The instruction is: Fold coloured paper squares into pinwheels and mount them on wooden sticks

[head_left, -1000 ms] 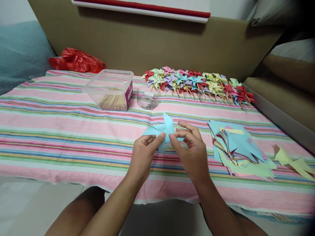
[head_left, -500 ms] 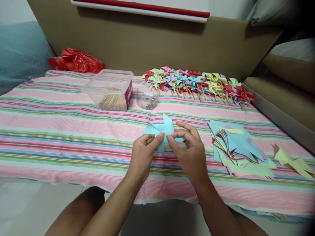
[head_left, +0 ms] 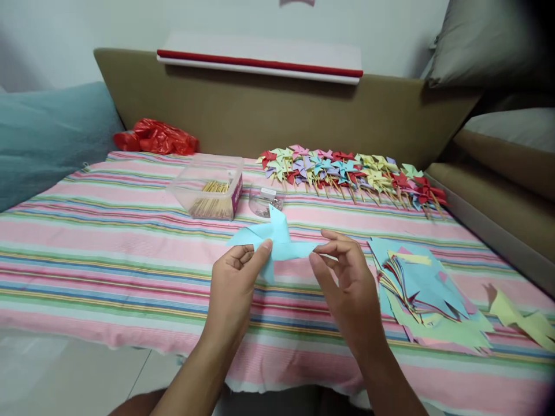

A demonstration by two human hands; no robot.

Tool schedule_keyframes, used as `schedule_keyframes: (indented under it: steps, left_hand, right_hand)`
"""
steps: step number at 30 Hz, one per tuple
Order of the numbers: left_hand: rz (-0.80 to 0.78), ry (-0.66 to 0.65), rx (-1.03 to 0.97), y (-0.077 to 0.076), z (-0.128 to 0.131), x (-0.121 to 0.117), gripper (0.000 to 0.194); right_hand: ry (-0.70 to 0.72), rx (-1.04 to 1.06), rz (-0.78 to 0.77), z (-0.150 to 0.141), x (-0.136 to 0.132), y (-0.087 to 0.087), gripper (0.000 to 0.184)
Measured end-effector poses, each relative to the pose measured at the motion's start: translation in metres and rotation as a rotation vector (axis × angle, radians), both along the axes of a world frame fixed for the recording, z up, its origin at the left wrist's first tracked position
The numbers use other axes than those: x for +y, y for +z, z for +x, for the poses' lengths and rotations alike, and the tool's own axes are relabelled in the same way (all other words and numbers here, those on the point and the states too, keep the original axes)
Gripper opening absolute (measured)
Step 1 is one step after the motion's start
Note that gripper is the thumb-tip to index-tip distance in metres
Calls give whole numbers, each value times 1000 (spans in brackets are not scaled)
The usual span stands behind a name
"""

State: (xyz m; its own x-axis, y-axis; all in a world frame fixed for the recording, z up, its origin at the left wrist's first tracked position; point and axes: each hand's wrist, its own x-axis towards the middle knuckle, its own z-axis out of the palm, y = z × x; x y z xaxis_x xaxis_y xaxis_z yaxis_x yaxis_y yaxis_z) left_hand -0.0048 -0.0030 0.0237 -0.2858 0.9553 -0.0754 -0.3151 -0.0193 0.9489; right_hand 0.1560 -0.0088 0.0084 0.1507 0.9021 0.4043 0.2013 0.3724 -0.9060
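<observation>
A light-blue paper pinwheel (head_left: 280, 234) is held up above the striped cloth, with its blades partly folded. My left hand (head_left: 238, 271) pinches it near the middle, thumb on top and fingers curled beneath. My right hand (head_left: 347, 277) has thumb and index finger closed on the tip of the blade that points right; its other fingers are loosely bent. Behind the pinwheel stands a small clear tub (head_left: 265, 202) with tiny metal pieces in it. To my right hand's right lies a stack of cut coloured paper sheets (head_left: 433, 283).
A clear plastic box (head_left: 186, 190) holds thin wooden sticks (head_left: 212, 206). Finished pinwheels on sticks (head_left: 347, 170) lie in rows at the back. A yellow paper piece (head_left: 520, 318) rests at far right. A red plastic bag (head_left: 160, 137) and blue cushion (head_left: 56, 144) are at left.
My right hand has moved right, away from the pinwheel's middle, and the right blade now extends out to its fingertips. My left hand has shifted slightly left. The camera view has tilted up.
</observation>
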Motion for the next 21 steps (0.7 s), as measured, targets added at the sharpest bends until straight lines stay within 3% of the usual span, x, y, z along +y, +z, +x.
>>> schedule_keyframes:
  steps: [4, 7, 14, 18, 21]
  left_hand:
    - [52, 126, -10, 17, -25, 12, 26]
    - [93, 215, -40, 16, -47, 29, 27]
    - [77, 211, -163, -5, -72, 59, 35]
    - [95, 195, -152, -8, -83, 67, 32]
    - [173, 233, -122, -6, -93, 72, 28]
  right_hand:
    - [-27, -128, -67, 0, 14, -5, 13]
    - [26, -350, -20, -4, 44, -9, 14]
    - [128, -783, 78, -35, 167, 6, 16]
    - [301, -1050, -32, -53, 233, 9, 11]
    - [444, -1255, -147, -65, 264, 9, 20]
